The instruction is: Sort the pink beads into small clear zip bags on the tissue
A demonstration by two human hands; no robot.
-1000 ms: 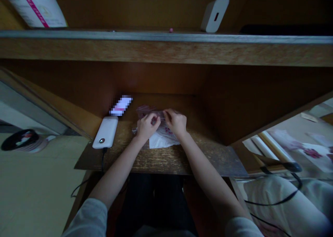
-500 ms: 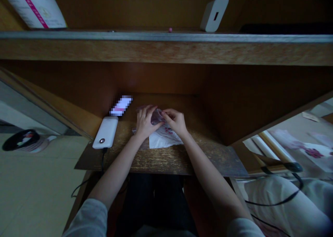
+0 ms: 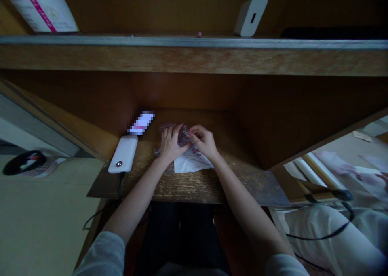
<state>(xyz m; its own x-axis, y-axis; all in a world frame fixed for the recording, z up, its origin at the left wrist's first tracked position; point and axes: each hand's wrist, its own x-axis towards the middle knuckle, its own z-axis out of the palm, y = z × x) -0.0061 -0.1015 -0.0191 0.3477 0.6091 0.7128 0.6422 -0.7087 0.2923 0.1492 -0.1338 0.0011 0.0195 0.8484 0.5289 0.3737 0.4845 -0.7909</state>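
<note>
A small clear plastic bag [image 3: 183, 136] is between my two hands over the wooden desk [image 3: 188, 193]. My left hand [image 3: 171, 142] curls around the bag's left side, thumb toward the right. With thumb and fingertips together, my right hand [image 3: 203, 138] pinches the bag's right edge. Under my hands lies a white paper or cloth [image 3: 190, 163] with small dark red pieces on it, partly covered by the hands. Another bit of clear plastic [image 3: 157, 151] sticks out left of my left wrist. What the bag contains is too small to tell.
To the left lie a white power bank [image 3: 123, 154] with a black cable and a lit, blurred phone [image 3: 142, 123]. The shelf [image 3: 194, 60] above holds a white charger [image 3: 251, 16], a small pink bead [image 3: 199, 34] and a white packet [image 3: 42, 9]. A basket [image 3: 26, 163] stands on the floor.
The plastic bag has shifted slightly and its shape between my fingers differs a little. Both hands stay in nearly the same place, still gripping it.
</note>
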